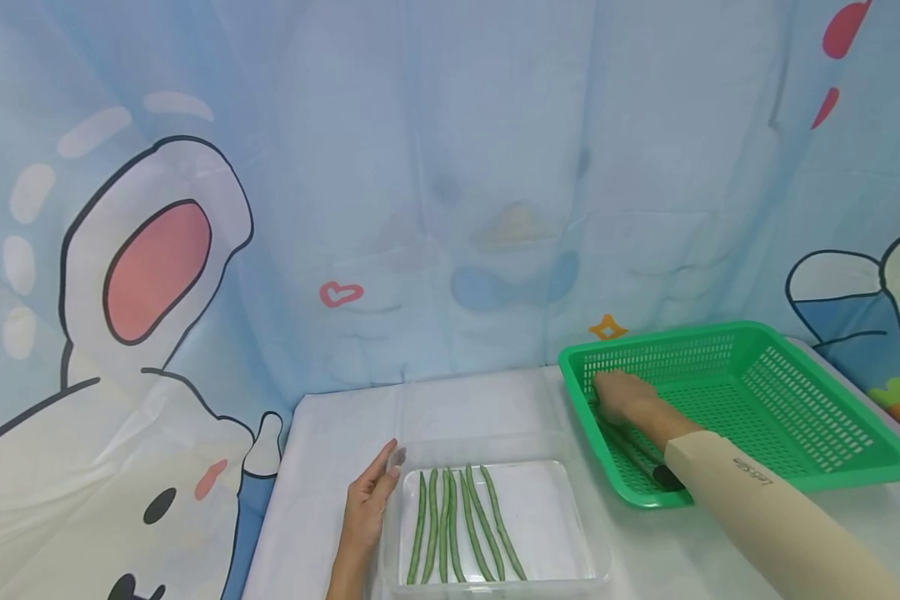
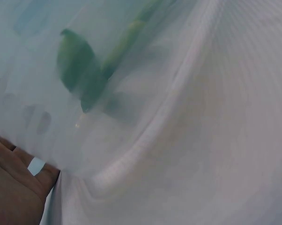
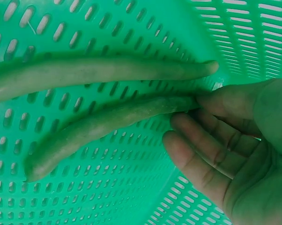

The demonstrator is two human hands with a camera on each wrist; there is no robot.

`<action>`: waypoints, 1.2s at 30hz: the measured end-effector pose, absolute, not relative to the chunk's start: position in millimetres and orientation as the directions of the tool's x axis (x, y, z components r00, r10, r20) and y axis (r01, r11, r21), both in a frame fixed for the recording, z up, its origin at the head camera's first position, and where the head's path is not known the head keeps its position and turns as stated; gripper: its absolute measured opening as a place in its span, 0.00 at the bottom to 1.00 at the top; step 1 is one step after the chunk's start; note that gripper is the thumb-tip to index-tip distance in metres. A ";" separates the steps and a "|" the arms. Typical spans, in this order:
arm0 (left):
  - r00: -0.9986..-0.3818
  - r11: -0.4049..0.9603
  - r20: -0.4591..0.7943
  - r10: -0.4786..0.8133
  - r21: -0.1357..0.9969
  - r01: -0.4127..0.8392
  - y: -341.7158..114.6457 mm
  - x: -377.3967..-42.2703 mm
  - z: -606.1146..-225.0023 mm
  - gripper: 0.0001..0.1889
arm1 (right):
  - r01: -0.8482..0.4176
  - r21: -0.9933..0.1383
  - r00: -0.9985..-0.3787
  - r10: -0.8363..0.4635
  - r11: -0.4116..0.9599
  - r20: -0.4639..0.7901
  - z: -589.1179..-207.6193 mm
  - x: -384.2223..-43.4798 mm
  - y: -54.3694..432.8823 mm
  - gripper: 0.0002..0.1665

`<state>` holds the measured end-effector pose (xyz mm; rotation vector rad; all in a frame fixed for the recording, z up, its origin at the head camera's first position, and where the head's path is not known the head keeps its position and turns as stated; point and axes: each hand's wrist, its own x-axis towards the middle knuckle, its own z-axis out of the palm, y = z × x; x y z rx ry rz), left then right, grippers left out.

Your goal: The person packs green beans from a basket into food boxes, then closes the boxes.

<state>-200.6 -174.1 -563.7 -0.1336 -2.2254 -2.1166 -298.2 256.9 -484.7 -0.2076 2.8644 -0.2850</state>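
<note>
My left hand [image 1: 363, 508] holds the left side of a clear plastic container [image 1: 592, 533], its fingertips at the far left corner. Several green beans [image 1: 450, 525] lie in the container side by side, filling its left half. Inside the green basket [image 1: 870, 479], my right hand [image 1: 622, 396] reaches to the far left corner. Between thumb and fingers it pinches one end of a green bean [image 3: 103, 126], as the right wrist view shows. Another green bean [image 3: 103, 72] lies beside that one on the slotted bottom. In the left wrist view, my left palm [image 2: 19, 183] is against the container's outside.
A white cloth [image 1: 465, 404] covers the table under both vessels. Behind it hangs a blue printed curtain [image 1: 487, 167], close to the table's back edge. The basket stands right of the container, near the curtain. A dark round item [image 1: 667, 477] shows beside my right forearm.
</note>
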 end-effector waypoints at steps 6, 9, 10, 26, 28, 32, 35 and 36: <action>-0.994 0.051 0.109 0.017 0.993 0.110 -173.1 -200.4 -562.7 0.26 | -0.096 -0.237 -0.961 -0.153 0.967 -0.232 -483.5 -297.2 257.9 0.08; -0.994 0.052 0.109 0.019 0.993 0.110 -173.2 -200.5 -562.5 0.26 | -0.100 -0.272 -0.962 -0.163 0.957 -0.217 -482.9 -298.8 257.8 0.09; -0.994 0.053 0.109 0.019 0.993 0.110 -173.2 -200.5 -562.5 0.26 | -0.105 -0.286 -0.963 -0.169 0.952 -0.210 -482.4 -299.7 257.6 0.10; -0.994 0.070 0.109 0.007 0.992 0.109 -175.0 -200.3 -563.3 0.26 | -0.149 -0.447 -0.986 -0.166 0.882 0.000 -462.5 -303.1 251.3 0.17; -0.994 0.068 0.112 0.005 0.991 0.112 -174.7 -200.9 -563.5 0.26 | -0.149 -0.466 -0.988 -0.155 0.872 0.025 -459.8 -302.8 249.1 0.11; -0.993 0.074 0.122 0.009 0.990 0.122 -174.3 -202.0 -564.7 0.26 | -0.168 -0.496 -0.986 -0.146 0.852 0.085 -453.6 -301.7 242.2 0.18; -0.993 0.071 0.121 0.012 0.990 0.122 -174.1 -201.9 -565.1 0.26 | -0.210 -0.522 -0.977 -0.153 0.827 0.150 -447.0 -300.3 235.3 0.14; -0.993 0.069 0.118 0.011 0.991 0.118 -174.1 -201.7 -565.1 0.26 | -0.221 -0.533 -0.974 -0.155 0.817 0.165 -444.2 -299.6 232.7 0.12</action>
